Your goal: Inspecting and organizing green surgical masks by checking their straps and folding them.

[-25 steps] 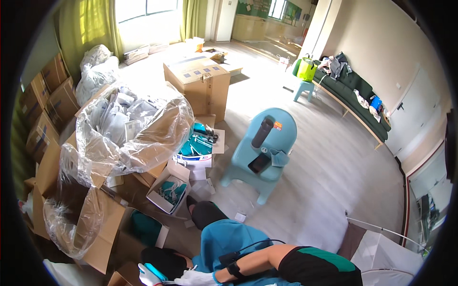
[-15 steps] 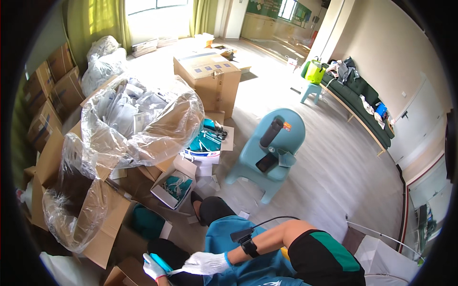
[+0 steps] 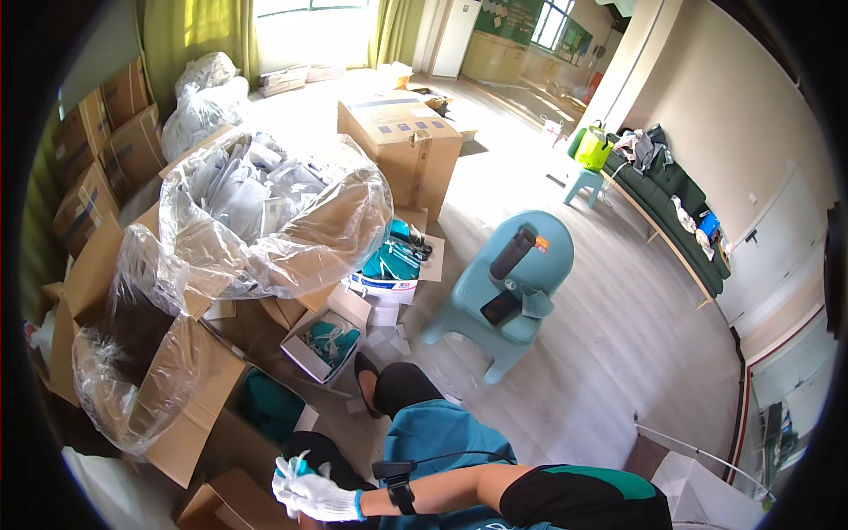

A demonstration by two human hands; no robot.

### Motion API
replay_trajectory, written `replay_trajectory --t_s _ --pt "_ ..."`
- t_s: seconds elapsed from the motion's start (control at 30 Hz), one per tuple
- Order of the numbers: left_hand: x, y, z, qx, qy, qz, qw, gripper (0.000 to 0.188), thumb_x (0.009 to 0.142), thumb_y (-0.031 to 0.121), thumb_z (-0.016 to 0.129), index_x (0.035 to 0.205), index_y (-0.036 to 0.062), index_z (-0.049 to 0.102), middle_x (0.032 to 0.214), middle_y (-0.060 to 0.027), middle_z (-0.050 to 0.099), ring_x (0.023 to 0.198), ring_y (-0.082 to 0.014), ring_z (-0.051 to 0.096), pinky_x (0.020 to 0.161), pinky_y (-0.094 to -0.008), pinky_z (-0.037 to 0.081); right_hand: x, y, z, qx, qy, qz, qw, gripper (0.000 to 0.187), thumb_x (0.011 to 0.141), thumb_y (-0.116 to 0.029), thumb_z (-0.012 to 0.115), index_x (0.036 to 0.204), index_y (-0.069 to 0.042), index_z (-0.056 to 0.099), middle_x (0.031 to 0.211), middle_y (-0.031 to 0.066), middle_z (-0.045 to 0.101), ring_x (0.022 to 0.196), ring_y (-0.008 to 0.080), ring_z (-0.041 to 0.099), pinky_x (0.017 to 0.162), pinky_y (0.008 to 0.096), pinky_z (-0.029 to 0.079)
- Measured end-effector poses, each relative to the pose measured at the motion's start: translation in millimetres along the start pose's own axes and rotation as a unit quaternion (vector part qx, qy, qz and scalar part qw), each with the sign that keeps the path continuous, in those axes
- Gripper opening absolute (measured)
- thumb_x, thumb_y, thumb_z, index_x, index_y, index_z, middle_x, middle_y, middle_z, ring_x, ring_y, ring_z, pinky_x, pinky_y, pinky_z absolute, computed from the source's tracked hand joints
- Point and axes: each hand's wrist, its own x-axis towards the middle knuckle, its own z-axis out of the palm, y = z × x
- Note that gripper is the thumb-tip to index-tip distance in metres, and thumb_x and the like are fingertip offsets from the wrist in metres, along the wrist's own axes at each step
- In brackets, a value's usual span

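Note:
Low in front of my lap, my right hand [image 3: 320, 497] in a white knit glove is curled against a small teal item [image 3: 299, 462]. The item looks soft, but its kind is too small to make out. My left hand [image 3: 282, 469], also gloved, holds the same item and is mostly covered by the right. A black strap with a small device [image 3: 399, 486] sits on my right wrist. Beside my hands, an open carton [image 3: 208, 422] contains teal fabric [image 3: 268, 406]. A small white box [image 3: 305, 364] next to my foot contains teal pieces with pale cords.
A plastic-lined carton [image 3: 291, 274] heaped with clear packets stands at the left. Behind it are a large closed carton [image 3: 402, 146] and stacked cartons [image 3: 132, 155]. A blue plastic chair [image 3: 528, 243] carries a dark bottle and a phone. A green bench [image 3: 658, 181] lines the right wall.
My right hand has moved left, over my left hand, and now covers most of it and the teal item. The view has shifted slightly.

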Motion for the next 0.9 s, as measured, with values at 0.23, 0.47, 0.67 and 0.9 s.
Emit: replay_trajectory --t_s 0.23,0.47,0.67,0.9 --pt "66 -42 -36 0.217 -0.347 -0.118 0.905 0.062 0.099 0.049 0.045 0.078 -0.0056 0.066 0.059 -0.0162 0.060 0.053 -0.0225 0.053 0.054 -0.0435 0.044 -18 -5 -35 0.579 -0.189 0.518 0.600 0.025 0.098 -0.032 0.049 0.080 -0.016 0.057 0.065 -0.0060 0.046 0.053 0.0056 0.039 0.044 0.0266 0.028" --pt "56 14 -17 0.304 -0.370 -0.142 0.866 0.058 0.097 0.049 0.042 0.085 -0.0011 0.069 0.088 -0.0277 0.065 0.089 -0.0450 0.063 0.080 -0.0498 0.047 -41 -14 -81 0.436 -0.123 0.492 0.744 0.034 0.100 -0.034 0.047 0.077 -0.010 0.056 0.067 -0.0044 0.050 0.057 0.0071 0.046 0.050 0.0277 0.038" --pt "47 -1 -20 0.283 -0.396 -0.101 0.868 0.056 0.096 0.049 0.041 0.083 0.0025 0.070 0.088 -0.0249 0.066 0.089 -0.0433 0.063 0.081 -0.0510 0.047 -49 -24 -102 0.485 -0.081 0.502 0.712 0.029 0.100 -0.028 0.047 0.076 -0.012 0.050 0.063 -0.0034 0.046 0.051 0.0048 0.040 0.044 0.0220 0.034" --pt "68 -46 -56 0.415 -0.460 0.002 0.785 0.055 0.098 0.046 0.037 0.088 0.0025 0.070 0.094 -0.0252 0.067 0.089 -0.0428 0.065 0.082 -0.0505 0.050 -92 -39 -210 0.234 -0.054 0.333 0.912 0.017 0.088 -0.005 0.059 0.071 -0.004 0.057 0.071 0.0028 0.062 0.057 0.0110 0.053 0.051 0.0283 0.043"
